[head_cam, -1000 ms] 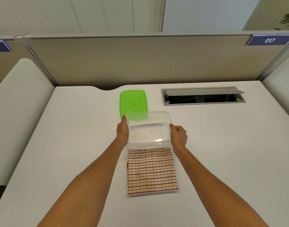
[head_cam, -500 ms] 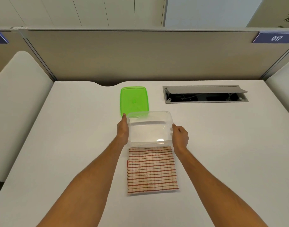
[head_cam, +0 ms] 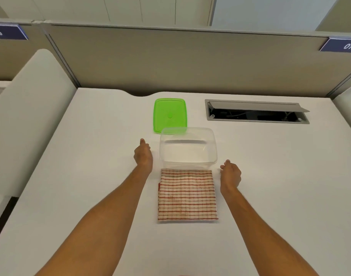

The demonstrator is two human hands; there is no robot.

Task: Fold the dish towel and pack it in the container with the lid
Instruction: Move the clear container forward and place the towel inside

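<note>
A red-and-white checked dish towel (head_cam: 187,195) lies folded into a flat rectangle on the white desk. Just beyond it stands a clear plastic container (head_cam: 188,149), empty and uncovered. Its green lid (head_cam: 170,114) lies flat behind it, partly overlapped by the container's far rim. My left hand (head_cam: 143,155) hovers a little left of the container, empty, fingers loosely apart. My right hand (head_cam: 231,174) is to the right of the towel's far corner, also empty and apart from the container.
A grey cable tray (head_cam: 256,111) with its flap up is sunk into the desk at the back right. A beige partition (head_cam: 180,60) closes the far edge. White side panels (head_cam: 29,108) stand at the left and right.
Both hands have let go of the container's sides and drawn away from it, the left outward, the right back toward me. The container now stands alone behind the towel.
</note>
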